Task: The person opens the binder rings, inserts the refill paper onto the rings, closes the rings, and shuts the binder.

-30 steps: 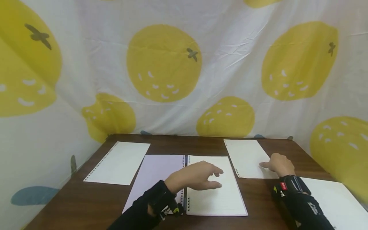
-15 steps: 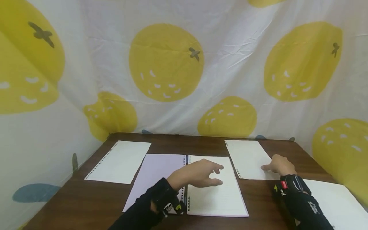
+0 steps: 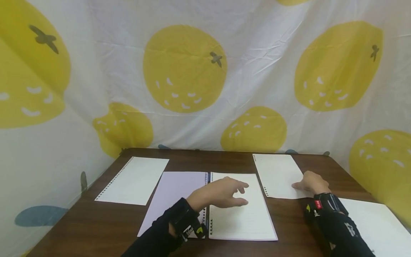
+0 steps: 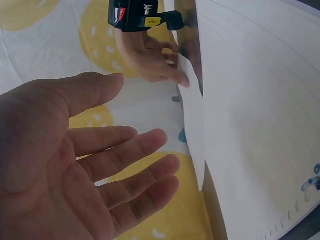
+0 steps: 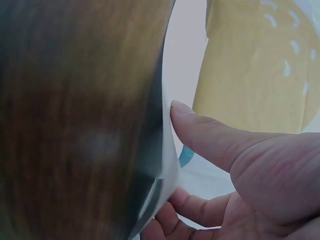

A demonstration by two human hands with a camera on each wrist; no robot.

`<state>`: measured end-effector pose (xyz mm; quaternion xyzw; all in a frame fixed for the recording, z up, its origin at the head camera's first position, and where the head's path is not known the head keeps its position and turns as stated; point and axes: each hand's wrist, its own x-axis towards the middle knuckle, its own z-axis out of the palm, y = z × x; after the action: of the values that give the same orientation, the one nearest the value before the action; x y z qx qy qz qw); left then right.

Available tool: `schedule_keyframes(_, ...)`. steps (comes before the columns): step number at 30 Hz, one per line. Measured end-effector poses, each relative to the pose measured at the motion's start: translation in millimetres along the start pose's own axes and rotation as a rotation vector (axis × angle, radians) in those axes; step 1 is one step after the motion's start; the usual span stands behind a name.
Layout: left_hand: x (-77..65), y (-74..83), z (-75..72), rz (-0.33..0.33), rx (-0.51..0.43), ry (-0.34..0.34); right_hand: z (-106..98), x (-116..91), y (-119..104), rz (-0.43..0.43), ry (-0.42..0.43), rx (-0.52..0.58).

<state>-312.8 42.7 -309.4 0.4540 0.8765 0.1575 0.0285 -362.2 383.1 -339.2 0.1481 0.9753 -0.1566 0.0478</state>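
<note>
My right hand (image 3: 313, 182) pinches the near right corner of a loose white sheet of paper (image 3: 276, 173) at the back right. In the right wrist view the thumb of the right hand (image 5: 265, 165) lies on the upper face of the sheet (image 5: 170, 167), other fingers curl at its edge, and that edge bows up off the table. Over an open spiral notebook (image 3: 239, 226) hovers my left hand (image 3: 218, 192), fingers loosely spread and holding nothing. The left wrist view shows this hand (image 4: 90, 160) beside the lined notebook page (image 4: 265, 100), apart from it.
A second loose sheet (image 3: 133, 180) with punched holes lies at the back left, and a third sheet (image 3: 382, 221) lies at the right, partly behind the right forearm. A lemon-patterned curtain (image 3: 186, 132) hangs along the back edge of the brown table (image 3: 80, 232).
The pinched sheet has shifted slightly toward the back right over the last half second. The left hand stays nearly still above the notebook.
</note>
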Motion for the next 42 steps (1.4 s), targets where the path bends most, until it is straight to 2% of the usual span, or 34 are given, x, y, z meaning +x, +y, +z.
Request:
schedule_keyframes(10, 0.1, -2.6, 1.7, -0.027, 0.011, -0.008, 4, 2, 6, -0.095, 0.024, 0.055)
schedule_keyframes(17, 0.7, -2.5, 2.7, -0.049, 0.006, -0.016, 5, 6, 11, -0.07, 0.011, 0.064)
schedule_keyframes(28, 3.0, -3.8, 5.5, -0.045, 0.018, -0.016, 6, 10, 18, -0.086, 0.025, 0.12)
schedule_keyframes(35, 3.2, -6.0, 6.2, -0.048, 0.022, -0.01, 0, 7, 24, -0.071, 0.102, 0.23)
schedule_keyframes(42, 2.3, -5.4, 4.6, -0.086, 0.02, 0.011, -1, 5, 30, -0.051, 0.169, 0.305)
